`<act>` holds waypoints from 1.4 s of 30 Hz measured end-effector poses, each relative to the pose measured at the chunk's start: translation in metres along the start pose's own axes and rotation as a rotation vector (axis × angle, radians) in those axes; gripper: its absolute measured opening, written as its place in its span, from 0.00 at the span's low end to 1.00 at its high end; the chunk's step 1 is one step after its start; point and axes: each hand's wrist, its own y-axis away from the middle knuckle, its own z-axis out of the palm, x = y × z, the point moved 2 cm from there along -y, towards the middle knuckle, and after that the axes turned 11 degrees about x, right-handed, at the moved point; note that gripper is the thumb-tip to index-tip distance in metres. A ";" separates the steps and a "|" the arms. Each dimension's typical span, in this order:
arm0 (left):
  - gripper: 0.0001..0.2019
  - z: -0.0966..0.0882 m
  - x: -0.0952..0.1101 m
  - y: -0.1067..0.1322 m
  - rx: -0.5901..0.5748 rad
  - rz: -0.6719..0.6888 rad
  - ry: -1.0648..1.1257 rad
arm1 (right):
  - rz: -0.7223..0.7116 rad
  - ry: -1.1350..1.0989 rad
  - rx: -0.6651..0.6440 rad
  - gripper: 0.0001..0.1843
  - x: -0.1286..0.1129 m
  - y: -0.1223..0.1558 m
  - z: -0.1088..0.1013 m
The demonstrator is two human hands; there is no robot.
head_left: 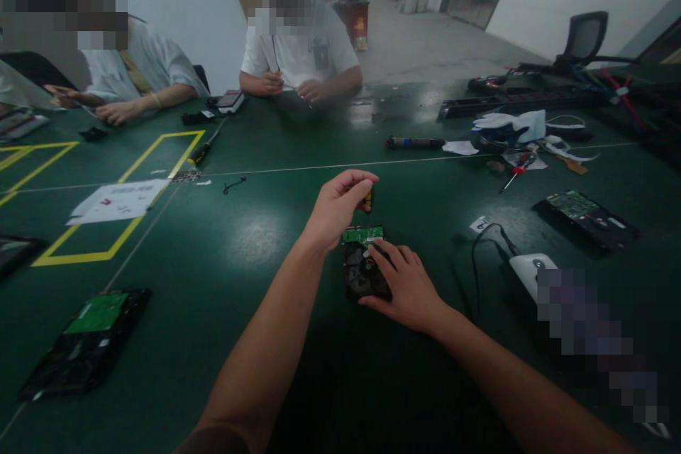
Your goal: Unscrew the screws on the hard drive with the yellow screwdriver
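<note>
A black hard drive (355,271) with a green circuit board (364,234) at its far end lies on the table in front of me. My right hand (407,280) grips it from the right, thumb at the near edge and fingertips on its upper face near the board. Above the far end of the drive, my left hand (343,206) is closed around a screwdriver (369,198) with a yellow and black handle. Most of that handle is hidden by the fingers, and its tip cannot be made out.
More drives lie at left (88,344) and right (588,220). A white power bank-like object (532,269) with a black cable is near my right forearm. Paper (120,200), a red-handled screwdriver (517,170) and a yellow-black screwdriver (199,154) lie farther off. Two people sit across the table.
</note>
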 end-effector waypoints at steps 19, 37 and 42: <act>0.08 0.003 0.006 0.003 -0.034 -0.085 0.045 | -0.009 -0.003 0.012 0.47 -0.001 -0.001 -0.001; 0.11 -0.003 0.001 0.001 0.008 0.038 -0.103 | -0.003 0.010 0.001 0.48 -0.001 -0.001 -0.001; 0.08 0.000 0.001 0.000 0.022 -0.045 0.026 | -0.001 0.002 0.004 0.48 0.000 -0.001 0.000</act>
